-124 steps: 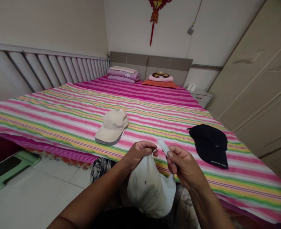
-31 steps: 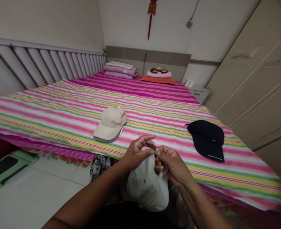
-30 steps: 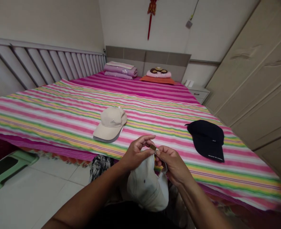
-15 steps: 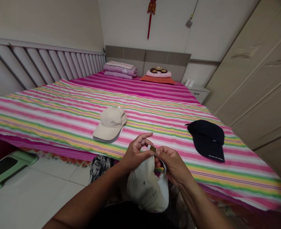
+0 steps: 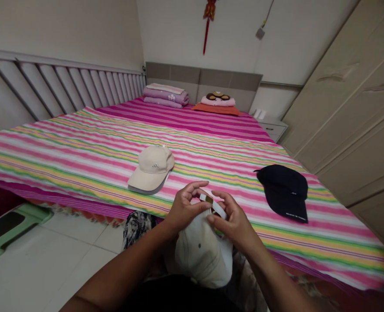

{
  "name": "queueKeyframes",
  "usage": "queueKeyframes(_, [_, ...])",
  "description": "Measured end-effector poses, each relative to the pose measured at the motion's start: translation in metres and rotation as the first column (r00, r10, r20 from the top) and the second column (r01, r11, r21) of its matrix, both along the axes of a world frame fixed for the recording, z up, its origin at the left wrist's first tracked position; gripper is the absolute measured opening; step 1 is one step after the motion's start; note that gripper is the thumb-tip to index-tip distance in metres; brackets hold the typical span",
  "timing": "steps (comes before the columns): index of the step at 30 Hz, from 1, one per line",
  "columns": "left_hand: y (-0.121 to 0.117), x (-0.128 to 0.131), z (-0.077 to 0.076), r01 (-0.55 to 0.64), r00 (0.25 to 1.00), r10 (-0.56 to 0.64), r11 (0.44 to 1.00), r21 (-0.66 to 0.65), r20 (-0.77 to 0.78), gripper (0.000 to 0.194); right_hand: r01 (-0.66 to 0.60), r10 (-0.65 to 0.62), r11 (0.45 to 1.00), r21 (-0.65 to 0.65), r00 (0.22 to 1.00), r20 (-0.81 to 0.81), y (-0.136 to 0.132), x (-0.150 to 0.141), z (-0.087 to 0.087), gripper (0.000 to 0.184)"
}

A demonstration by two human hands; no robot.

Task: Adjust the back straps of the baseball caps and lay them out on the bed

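A pale baseball cap (image 5: 202,255) hangs over my lap at the bed's near edge, its back strap (image 5: 218,209) raised toward me. My left hand (image 5: 188,207) pinches the strap beside its brass-coloured buckle (image 5: 206,198). On the strap's other side, my right hand (image 5: 232,219) has thumb and forefinger curved around the band. Beyond my left hand a beige cap (image 5: 152,167) with a small logo rests on the bed. A black cap (image 5: 284,190) lies to the right, brim toward me.
The bed carries a striped sheet (image 5: 97,147). Folded purple bedding (image 5: 165,96) and a pink pillow stack (image 5: 218,100) lie by the headboard (image 5: 208,78). A green stool (image 5: 19,227) stands on the floor at left; a wardrobe (image 5: 351,104) lines the right.
My right hand has slid away from the buckle along the strap, and its fingers have spread wider. More of the white strap now shows. My left hand stays at the buckle.
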State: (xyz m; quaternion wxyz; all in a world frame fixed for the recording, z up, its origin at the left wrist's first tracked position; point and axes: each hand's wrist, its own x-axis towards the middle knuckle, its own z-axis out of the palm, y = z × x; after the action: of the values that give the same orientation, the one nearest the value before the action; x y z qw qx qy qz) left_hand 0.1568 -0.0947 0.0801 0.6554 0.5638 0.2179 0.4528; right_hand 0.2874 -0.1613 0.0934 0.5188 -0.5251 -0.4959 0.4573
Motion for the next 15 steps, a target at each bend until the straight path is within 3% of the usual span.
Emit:
queueKeyframes(2, [-0.002,0.001,0.002,0.016,1.000,-0.016,0.997,-0.072,0.002,0.048,0.051,-0.067,0.995,0.089,0.982,0.179,-0.001,-0.001,-0.001,0.055])
queueKeyframes(4, [-0.002,0.001,0.005,0.045,0.999,-0.043,0.989,-0.139,0.015,0.042,0.109,-0.154,0.980,0.166,0.945,0.289,-0.001,-0.002,-0.002,0.044])
queueKeyframes(9, [0.003,-0.004,0.011,0.048,0.995,-0.064,0.980,-0.192,-0.075,0.028,0.104,-0.187,0.970,0.218,0.894,0.407,-0.002,-0.001,-0.002,0.028])
queueKeyframes(15, [0.008,-0.007,0.009,0.155,0.963,-0.202,0.957,-0.247,-0.179,0.025,0.052,-0.182,0.962,0.270,0.857,0.482,-0.004,-0.002,0.001,0.012])
